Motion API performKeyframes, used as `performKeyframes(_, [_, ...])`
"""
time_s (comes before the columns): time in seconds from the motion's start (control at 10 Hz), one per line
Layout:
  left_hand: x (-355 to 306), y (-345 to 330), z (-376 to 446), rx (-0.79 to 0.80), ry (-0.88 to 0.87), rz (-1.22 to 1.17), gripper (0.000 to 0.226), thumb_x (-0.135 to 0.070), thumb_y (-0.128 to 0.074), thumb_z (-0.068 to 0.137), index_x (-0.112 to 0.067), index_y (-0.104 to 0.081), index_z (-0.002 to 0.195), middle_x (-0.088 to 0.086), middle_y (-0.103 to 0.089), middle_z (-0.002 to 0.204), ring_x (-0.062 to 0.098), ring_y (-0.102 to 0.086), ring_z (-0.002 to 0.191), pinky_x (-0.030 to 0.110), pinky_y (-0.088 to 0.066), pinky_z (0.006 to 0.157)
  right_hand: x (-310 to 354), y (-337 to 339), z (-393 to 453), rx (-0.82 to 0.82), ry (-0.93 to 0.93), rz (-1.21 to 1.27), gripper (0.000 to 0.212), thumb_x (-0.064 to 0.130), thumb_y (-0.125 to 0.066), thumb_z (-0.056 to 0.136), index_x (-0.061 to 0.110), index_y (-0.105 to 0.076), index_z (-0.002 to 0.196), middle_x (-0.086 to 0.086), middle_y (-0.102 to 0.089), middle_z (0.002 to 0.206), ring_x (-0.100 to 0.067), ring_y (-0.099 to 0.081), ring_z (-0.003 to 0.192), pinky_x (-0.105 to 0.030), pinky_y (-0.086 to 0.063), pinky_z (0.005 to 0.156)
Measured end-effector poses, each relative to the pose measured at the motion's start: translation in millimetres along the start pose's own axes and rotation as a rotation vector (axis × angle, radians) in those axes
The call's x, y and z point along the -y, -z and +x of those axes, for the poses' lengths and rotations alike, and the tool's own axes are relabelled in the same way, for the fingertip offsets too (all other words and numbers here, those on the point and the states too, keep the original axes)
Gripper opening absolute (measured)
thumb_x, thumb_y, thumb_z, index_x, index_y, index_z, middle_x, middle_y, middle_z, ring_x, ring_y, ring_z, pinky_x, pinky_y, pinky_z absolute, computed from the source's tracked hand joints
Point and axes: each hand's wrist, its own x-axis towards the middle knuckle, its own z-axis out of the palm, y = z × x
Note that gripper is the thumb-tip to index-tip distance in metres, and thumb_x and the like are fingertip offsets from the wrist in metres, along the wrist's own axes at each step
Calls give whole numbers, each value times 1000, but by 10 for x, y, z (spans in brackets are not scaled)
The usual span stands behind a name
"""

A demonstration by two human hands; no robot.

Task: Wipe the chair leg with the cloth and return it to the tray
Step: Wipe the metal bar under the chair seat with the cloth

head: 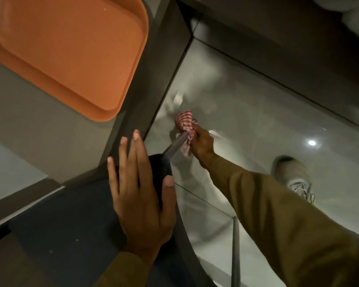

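Note:
A red-and-white checked cloth [184, 122] is wrapped around the lower end of a grey metal chair leg [175, 144], low over the floor. My right hand [202, 144] grips the cloth against the leg, arm stretched down in an olive sleeve. My left hand [140, 187] lies flat with fingers spread on the corner of the dark blue chair seat [71, 214]; its thumb hooks over the seat's edge. An orange tray [71, 48] sits bare on the grey table at the upper left.
The grey table's edge [133, 121] runs diagonally just left of the chair leg. A second grey chair leg [235, 251] stands at the bottom. My light sneaker [294, 177] rests on the glossy tiled floor [257, 112] to the right.

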Motion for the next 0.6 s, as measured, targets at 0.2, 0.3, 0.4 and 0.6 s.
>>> performKeyframes(0.2, [-39, 35, 21, -4, 20, -19, 80, -58, -15, 111, -5, -31, 169, 7, -33, 178, 25, -23, 169, 53, -12, 140, 159, 142, -946, 159, 349, -194, 37, 4, -46, 105, 11, -62, 137, -4, -71, 128, 1, -64, 114, 4, -43, 89])
performKeyframes(0.3, [-30, 40, 16, 18, 27, 5, 79, -57, -16, 111, -5, -30, 169, 7, -31, 179, 25, -21, 170, 51, -10, 140, 55, 113, -1464, 153, 469, -44, 37, 23, -46, 106, 22, -59, 142, 27, -66, 126, 21, -59, 113, 2, -44, 92])
performKeyframes(0.4, [-39, 57, 16, 22, 32, -6, 78, -55, -19, 110, -5, -30, 169, 8, -31, 179, 25, -21, 170, 48, -9, 140, 31, 40, -1563, 130, 353, 45, 37, 2, -47, 106, 15, -63, 137, 9, -73, 122, -1, -68, 112, -5, -49, 93])
performKeyframes(0.6, [-25, 27, 2, 7, 20, -25, 78, -56, -17, 111, -5, -31, 169, 7, -33, 178, 24, -22, 169, 49, -9, 140, -22, -12, -504, 19, 76, -70, 31, -6, -49, 101, 1, -66, 126, -14, -71, 108, -18, -63, 89, -19, -47, 80])
